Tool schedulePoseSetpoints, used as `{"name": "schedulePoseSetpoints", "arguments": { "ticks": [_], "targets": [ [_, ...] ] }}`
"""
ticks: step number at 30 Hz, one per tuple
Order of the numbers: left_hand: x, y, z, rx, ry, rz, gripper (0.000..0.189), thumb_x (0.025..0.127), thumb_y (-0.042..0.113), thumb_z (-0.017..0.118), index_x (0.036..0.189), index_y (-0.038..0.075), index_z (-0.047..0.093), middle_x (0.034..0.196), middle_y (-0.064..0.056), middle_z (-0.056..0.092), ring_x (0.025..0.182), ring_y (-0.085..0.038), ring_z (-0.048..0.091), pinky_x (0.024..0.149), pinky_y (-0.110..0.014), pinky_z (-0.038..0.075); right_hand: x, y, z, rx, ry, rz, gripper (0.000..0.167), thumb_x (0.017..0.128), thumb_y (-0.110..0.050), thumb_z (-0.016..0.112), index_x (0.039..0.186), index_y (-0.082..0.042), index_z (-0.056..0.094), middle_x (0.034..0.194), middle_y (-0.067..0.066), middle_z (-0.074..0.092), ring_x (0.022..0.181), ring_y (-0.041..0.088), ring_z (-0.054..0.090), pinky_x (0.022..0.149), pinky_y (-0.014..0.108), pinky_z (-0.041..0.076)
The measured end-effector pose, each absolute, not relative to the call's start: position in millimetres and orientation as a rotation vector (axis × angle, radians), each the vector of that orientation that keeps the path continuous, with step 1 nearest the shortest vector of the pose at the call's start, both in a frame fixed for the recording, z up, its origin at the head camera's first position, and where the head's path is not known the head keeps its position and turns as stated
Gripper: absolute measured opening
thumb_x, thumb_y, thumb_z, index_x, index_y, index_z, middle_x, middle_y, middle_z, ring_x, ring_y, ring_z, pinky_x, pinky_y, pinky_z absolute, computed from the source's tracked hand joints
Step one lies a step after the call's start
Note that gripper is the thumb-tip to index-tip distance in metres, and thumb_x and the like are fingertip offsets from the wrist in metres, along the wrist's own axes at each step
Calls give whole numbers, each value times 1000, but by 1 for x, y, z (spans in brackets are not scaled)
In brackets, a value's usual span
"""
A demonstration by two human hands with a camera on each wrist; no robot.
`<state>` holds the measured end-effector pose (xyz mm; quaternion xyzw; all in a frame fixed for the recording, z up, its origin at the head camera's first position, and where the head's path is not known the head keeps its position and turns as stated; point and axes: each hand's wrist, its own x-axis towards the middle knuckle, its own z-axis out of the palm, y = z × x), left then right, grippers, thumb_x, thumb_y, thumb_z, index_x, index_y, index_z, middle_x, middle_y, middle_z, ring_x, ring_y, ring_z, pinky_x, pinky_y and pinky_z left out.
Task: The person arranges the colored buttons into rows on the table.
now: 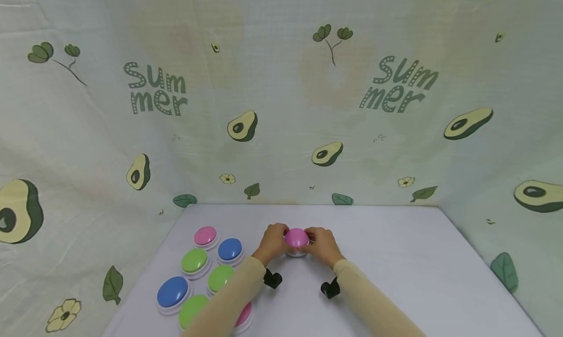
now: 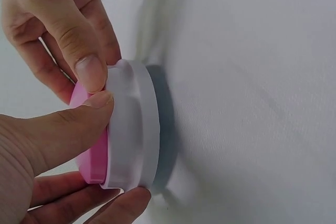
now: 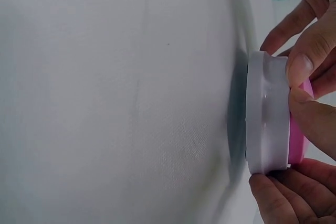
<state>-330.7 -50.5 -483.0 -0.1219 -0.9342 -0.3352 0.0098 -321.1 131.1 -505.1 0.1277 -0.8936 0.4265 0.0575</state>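
A push button with a pink dome [image 1: 296, 237] and a white round base [image 2: 131, 124] is gripped from both sides by my two hands. My left hand [image 1: 273, 242] holds its left side, with the thumb against the rim of the dome and fingers curled round the base. On the other side my right hand [image 1: 323, 246] grips it the same way, and the thumbs nearly meet at the front in both wrist views. A dark shadow lies close to the base [image 3: 268, 114]; whether the base touches the white tabletop [image 1: 396, 268] I cannot tell.
Left of my arms stand several similar buttons: pink [image 1: 205, 235], blue [image 1: 230, 249], green [image 1: 194, 260], another green [image 1: 220, 277] and a larger blue [image 1: 172, 292]. My left sleeve partly covers a green and a pink one. A printed cloth [image 1: 281, 93] hangs behind the table.
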Motion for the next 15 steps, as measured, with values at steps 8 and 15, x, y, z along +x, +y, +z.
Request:
{"name": "schedulePoseSetpoints", "arguments": {
  "ticks": [8,15],
  "targets": [
    [-332,-44,-487,-370,-2924,-1023,50,72,12,98,110,-3,70,102,-12,69,99,-29,62,92,-48,58,-320,136,-506,378,-2713,1336,46,79,-3,90,119,8,72,118,23,74,111,37,72,98,50,58],
    [-330,-40,-489,-374,-2931,-1048,48,72,11,98,108,-3,71,99,-11,69,97,-27,63,90,-47,59,-317,138,-508,343,-2738,1331,47,79,-4,91,120,8,72,116,20,75,109,35,72,98,50,58]
  ]
}}
